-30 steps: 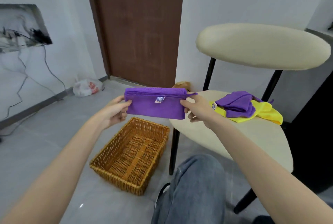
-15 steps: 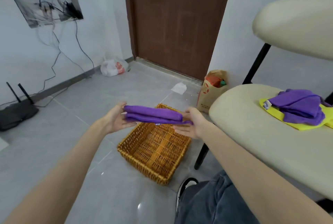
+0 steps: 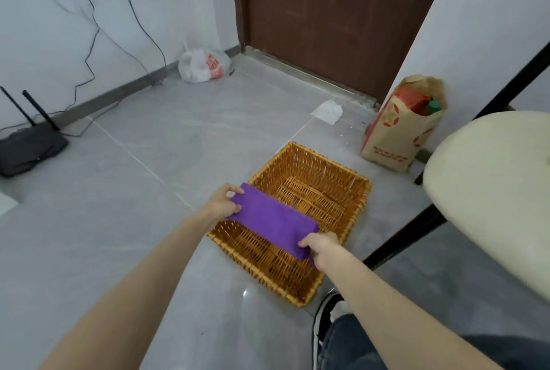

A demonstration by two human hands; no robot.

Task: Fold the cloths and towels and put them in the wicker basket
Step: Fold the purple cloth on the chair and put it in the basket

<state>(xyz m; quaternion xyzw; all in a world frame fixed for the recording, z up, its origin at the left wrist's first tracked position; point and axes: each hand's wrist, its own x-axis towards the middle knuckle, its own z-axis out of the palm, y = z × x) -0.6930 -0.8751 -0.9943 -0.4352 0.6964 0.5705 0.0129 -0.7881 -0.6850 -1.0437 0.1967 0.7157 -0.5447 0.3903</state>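
Head view: the folded purple cloth [image 3: 272, 217] hangs just over the wicker basket [image 3: 330, 162], its ends pinched by the left hand [image 3: 221, 203] and right hand [image 3: 320, 246]. This looks like the placing step. Next, lower it flat and let go. The chair seat [image 3: 491, 191] is cut off, so any other cloths are out of sight.

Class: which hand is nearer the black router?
Left. The left hand grips the purple cloth at the end nearer the router; the right hand grips its far end.

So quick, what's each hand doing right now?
Left hand: grips one end of the folded purple cloth, over the wicker basket.
Right hand: grips the cloth's other end.
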